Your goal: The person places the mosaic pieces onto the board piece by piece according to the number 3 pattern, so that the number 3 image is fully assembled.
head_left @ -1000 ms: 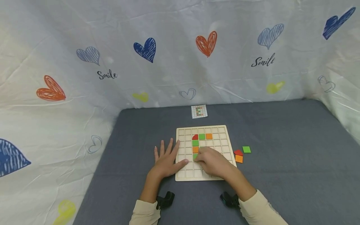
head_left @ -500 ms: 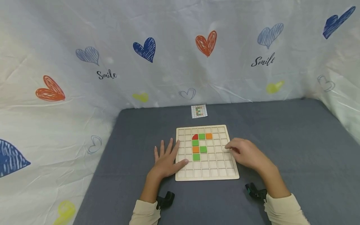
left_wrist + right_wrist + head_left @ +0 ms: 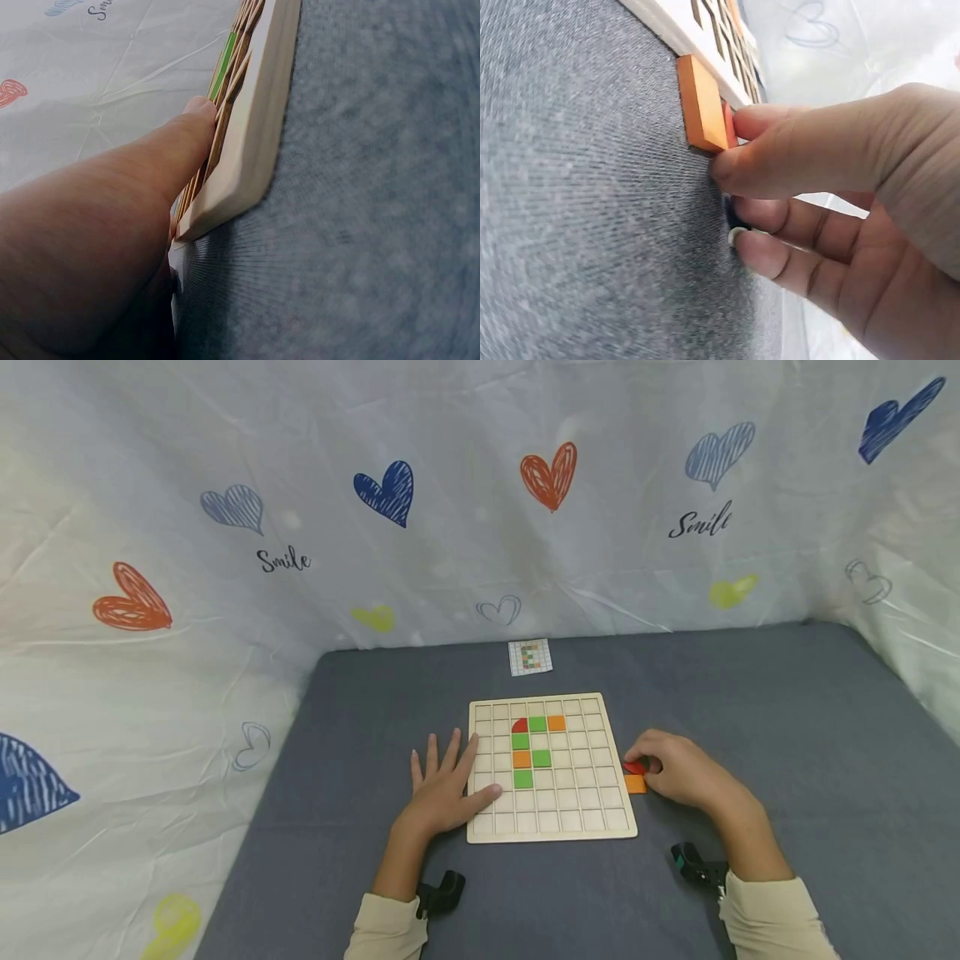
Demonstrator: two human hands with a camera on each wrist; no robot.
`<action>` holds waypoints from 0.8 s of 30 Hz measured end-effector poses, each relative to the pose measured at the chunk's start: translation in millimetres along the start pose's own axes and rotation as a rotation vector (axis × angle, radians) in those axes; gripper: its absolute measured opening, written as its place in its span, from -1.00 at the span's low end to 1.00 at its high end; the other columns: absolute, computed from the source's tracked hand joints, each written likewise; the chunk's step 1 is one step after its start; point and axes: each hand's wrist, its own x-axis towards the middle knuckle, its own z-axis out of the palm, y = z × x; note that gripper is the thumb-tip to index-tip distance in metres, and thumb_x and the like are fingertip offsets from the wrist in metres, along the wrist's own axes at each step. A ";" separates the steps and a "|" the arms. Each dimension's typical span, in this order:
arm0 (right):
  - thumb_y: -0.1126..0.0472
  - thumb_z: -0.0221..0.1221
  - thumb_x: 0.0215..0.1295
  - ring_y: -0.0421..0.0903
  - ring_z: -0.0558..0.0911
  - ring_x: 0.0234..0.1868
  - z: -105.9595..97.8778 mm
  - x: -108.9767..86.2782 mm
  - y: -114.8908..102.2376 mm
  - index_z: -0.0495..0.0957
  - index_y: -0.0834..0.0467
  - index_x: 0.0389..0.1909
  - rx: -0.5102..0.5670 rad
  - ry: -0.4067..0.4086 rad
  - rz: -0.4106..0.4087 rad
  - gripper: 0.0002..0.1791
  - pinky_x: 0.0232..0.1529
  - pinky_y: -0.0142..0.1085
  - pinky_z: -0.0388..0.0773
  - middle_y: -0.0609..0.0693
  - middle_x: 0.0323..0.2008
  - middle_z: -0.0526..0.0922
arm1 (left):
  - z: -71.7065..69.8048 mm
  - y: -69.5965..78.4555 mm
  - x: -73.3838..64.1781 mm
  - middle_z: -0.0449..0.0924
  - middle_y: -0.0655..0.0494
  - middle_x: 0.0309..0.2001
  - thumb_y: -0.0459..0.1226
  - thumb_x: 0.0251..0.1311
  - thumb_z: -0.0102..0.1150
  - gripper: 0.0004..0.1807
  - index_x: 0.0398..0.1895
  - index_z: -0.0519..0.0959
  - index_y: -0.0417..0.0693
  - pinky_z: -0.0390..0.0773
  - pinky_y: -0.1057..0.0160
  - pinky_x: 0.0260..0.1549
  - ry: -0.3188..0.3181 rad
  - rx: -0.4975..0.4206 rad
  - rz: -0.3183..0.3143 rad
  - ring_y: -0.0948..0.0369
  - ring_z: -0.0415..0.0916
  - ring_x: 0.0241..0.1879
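Observation:
A wooden grid board (image 3: 585, 820) lies on the table with red, green and orange tiles set in some of its cells. My left hand (image 3: 442, 793) rests flat at its left side, fingers spread and thumb over the edge; the left wrist view shows the thumb (image 3: 176, 146) against the frame. Right of the board, thumb and index finger of my right hand (image 3: 678, 768) pinch at a red tile (image 3: 634, 768), which the fingers partly cover. An orange tile (image 3: 701, 105) lies just in front of it, touching the board's edge, close to my thumb. The loose green tile is hidden by the hand.
A small printed card (image 3: 530, 657) showing a coloured grid pattern lies behind the board. Grey cloth (image 3: 780, 710) covers the table. A white curtain (image 3: 465, 552) with printed hearts hangs at the back and left.
My right hand has left the middle of the board and moved right to the loose tiles, uncovering two green tiles in the grid. The left hand stays in place.

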 end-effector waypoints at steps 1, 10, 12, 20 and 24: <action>0.60 0.22 0.03 -0.16 0.45 -0.39 0.5 -0.2 0.1 0.72 0.24 -0.21 0.000 0.007 0.003 -0.67 -0.37 -0.25 0.46 -0.04 -0.25 0.62 | 0.8 -0.2 -0.2 -0.32 0.01 0.62 0.35 0.26 0.01 0.01 0.64 -0.07 0.14 -0.61 -0.30 0.32 0.001 0.000 0.001 -0.15 -0.63 0.53; 0.52 0.27 0.07 -0.14 0.50 -0.36 1.8 -1.6 1.5 0.71 0.25 -0.19 -0.020 0.045 0.025 -0.73 -0.33 -0.17 0.52 -0.01 -0.26 0.63 | 1.8 0.4 0.3 -0.28 0.01 0.62 0.35 0.26 0.02 0.01 0.64 -0.05 0.14 -0.60 -0.31 0.32 0.010 -0.014 0.009 -0.16 -0.61 0.53; 0.50 0.29 0.10 -0.14 0.51 -0.35 2.0 -1.7 0.3 0.71 0.24 -0.19 -0.021 0.058 0.023 -0.75 -0.32 -0.16 0.52 -0.01 -0.25 0.62 | 2.3 -0.8 0.5 -0.28 -0.01 0.62 0.34 0.26 0.03 0.01 0.64 -0.04 0.12 -0.61 -0.30 0.32 0.014 -0.021 0.012 -0.16 -0.61 0.53; 0.47 0.33 0.12 -0.16 0.49 -0.33 8.3 5.2 -13.5 0.71 0.20 -0.21 0.027 0.074 -0.072 -0.78 -0.32 -0.22 0.49 -0.10 -0.29 0.58 | 4.7 -4.6 1.9 -0.40 0.14 0.61 0.42 0.24 -0.05 0.02 0.63 -0.14 0.27 -0.72 -0.20 0.31 -0.005 -0.010 -0.018 -0.04 -0.70 0.53; 0.50 0.30 0.09 -0.17 0.46 -0.35 14.2 8.3 -20.7 0.70 0.19 -0.23 0.045 0.061 -0.101 -0.76 -0.34 -0.28 0.44 -0.12 -0.35 0.53 | 5.5 -4.5 1.8 -0.40 0.15 0.61 0.42 0.23 -0.04 0.03 0.64 -0.15 0.27 -0.72 -0.20 0.31 0.000 -0.013 -0.017 -0.03 -0.71 0.52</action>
